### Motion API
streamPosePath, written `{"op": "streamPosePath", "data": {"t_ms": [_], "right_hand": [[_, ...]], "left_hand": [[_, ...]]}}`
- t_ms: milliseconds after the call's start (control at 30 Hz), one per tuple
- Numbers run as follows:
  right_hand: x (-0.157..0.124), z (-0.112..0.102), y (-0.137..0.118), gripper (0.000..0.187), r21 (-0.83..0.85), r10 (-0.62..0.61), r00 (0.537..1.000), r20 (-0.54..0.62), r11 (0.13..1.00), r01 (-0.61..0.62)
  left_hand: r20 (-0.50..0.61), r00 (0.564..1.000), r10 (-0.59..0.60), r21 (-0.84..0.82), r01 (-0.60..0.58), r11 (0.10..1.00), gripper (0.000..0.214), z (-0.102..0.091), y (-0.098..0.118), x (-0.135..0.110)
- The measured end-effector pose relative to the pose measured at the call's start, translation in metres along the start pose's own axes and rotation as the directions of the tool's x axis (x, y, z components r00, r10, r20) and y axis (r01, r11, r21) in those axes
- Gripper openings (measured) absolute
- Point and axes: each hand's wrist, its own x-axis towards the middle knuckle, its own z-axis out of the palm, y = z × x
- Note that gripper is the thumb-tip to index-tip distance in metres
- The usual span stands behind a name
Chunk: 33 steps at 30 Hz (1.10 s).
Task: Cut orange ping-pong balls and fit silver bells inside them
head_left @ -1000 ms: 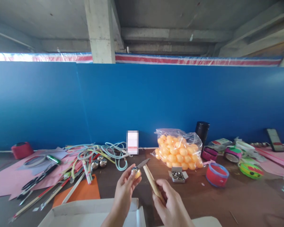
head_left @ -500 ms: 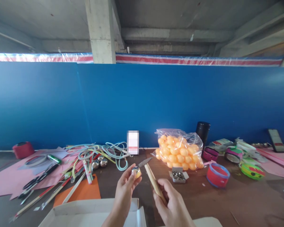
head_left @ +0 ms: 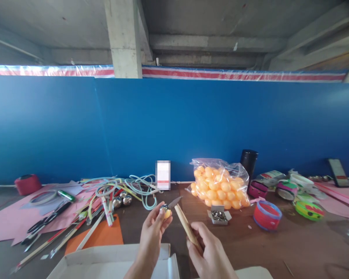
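My left hand [head_left: 151, 234] pinches a small orange ball [head_left: 166, 212] with a shiny metal patch on top, held up over the brown table [head_left: 279, 248]. My right hand [head_left: 206, 252] grips the wooden handle of a small knife [head_left: 184, 221]. Its short blade points up and left and its tip touches the ball. Below my hands lies an open white cardboard box [head_left: 110, 263].
A clear bag of orange balls [head_left: 219, 189] sits behind, with a small box of metal pieces [head_left: 219, 215] before it. Left are tubes, sticks, scissors [head_left: 43, 223], steel balls [head_left: 122, 200] and pink and orange paper. Right are tape rolls [head_left: 266, 215], a black cylinder [head_left: 248, 162] and a phone [head_left: 338, 172].
The knife blade has shifted slightly left toward the ball. The hands otherwise hold the same pose.
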Motion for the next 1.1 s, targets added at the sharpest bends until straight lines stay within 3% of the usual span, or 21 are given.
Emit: {"op": "streamPosePath", "data": {"t_ms": [300,767,900,1100], "right_hand": [[0.0006,-0.0015,0.0021,0.019,-0.005,-0.004,1.0,0.027,1.0,0.004],[0.001,-0.0013,-0.0007,0.017,0.0,0.006,1.0,-0.03,1.0,-0.006],[0.0016,-0.0023,-0.0001,0.018,-0.007,0.007,0.999,0.032,1.0,-0.007],[0.0004,0.0012,0.0012,0.015,-0.006,0.0,0.999,-0.051,1.0,0.0]], "left_hand": [[-0.027,1.0,-0.004,0.014,0.005,1.0,0.04,0.0019,0.0009,-0.0009],[-0.026,1.0,-0.014,0.017,0.014,1.0,0.04,0.0013,0.0001,0.0001],[-0.02,0.999,-0.028,0.032,0.029,0.999,0.042,-0.0004,-0.0011,0.0011],[-0.027,0.999,-0.027,0.027,0.028,0.999,0.041,0.0025,0.0018,-0.0012]]}}
